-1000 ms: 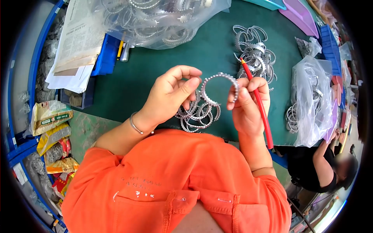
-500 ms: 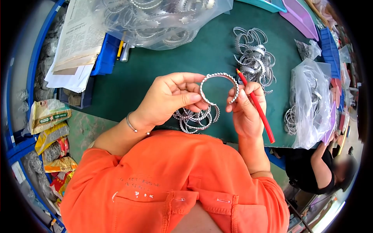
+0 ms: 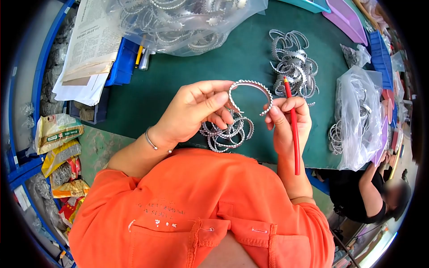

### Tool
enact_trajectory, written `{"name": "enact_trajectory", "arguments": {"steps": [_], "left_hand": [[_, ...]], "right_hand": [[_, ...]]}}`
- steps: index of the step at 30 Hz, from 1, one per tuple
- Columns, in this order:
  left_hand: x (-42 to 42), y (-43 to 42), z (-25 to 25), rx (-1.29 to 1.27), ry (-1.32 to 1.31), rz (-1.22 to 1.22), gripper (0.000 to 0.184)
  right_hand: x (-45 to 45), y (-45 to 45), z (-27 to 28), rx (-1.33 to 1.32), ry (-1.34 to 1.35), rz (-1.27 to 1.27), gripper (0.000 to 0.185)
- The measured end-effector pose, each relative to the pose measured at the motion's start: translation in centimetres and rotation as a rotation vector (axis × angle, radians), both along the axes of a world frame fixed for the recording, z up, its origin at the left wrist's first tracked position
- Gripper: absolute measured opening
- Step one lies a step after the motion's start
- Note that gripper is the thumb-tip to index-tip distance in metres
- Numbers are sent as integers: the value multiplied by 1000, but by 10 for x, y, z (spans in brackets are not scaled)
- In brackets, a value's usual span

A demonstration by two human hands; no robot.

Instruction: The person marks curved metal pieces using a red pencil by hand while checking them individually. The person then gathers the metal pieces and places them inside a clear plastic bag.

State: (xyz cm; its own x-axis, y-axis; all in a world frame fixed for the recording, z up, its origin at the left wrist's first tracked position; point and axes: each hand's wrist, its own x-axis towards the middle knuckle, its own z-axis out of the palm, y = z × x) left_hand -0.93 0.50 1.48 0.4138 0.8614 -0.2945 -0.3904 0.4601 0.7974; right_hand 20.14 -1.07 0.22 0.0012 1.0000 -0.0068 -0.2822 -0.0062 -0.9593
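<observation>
Between my two hands is an open silver bangle [image 3: 258, 84] with a toothed outer edge, raised over the green table. My left hand [image 3: 190, 109] pinches its left side between thumb and fingers. At the bangle's right end are the thumb and fingertips of my right hand [image 3: 286, 127], which also holds a red pencil [image 3: 295, 134] nearly upright, its tip pointing away from me. Just beneath the bangle, near the table's front edge, lies a small pile of similar bangles [image 3: 225, 139]. A larger heap of bangles [image 3: 292, 64] lies beyond my right hand.
A clear plastic bag [image 3: 187, 31] full of bangles sits at the back. Another bag [image 3: 357, 120] with bangles lies at right. Papers [image 3: 87, 49] rest over a blue bin [image 3: 121, 64] at left. A co-worker [image 3: 357, 196] sits at far right.
The red pencil has swung from slanted to nearly upright in my right hand. The bangle has turned slightly, and its lower left end has shifted within my left fingers.
</observation>
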Motion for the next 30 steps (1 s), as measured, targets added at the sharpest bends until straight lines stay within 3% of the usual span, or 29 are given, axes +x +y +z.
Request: {"name": "enact_trajectory", "arguments": {"steps": [3, 11, 17, 23, 27, 28, 30], "left_hand": [[3, -1, 1, 105, 146, 33, 30], [1, 0, 4, 201, 146, 39, 27], [1, -1, -7, 720, 334, 156, 22], [-1, -2, -4, 796, 409, 138, 17], [9, -6, -2, 583, 121, 306, 33], [6, -6, -8, 618, 142, 250, 41], [3, -4, -9, 715, 175, 222, 40]], "right_hand": [[-2, -1, 3, 45, -72, -11, 19], [-8, -1, 6, 113, -98, -7, 17], [-7, 2, 7, 36, 0, 22, 16], [-5, 3, 3, 205, 42, 45, 26], [-8, -1, 8, 397, -62, 12, 36], [-8, -1, 9, 460, -84, 14, 37], [-6, -3, 11, 551, -167, 22, 37]]}}
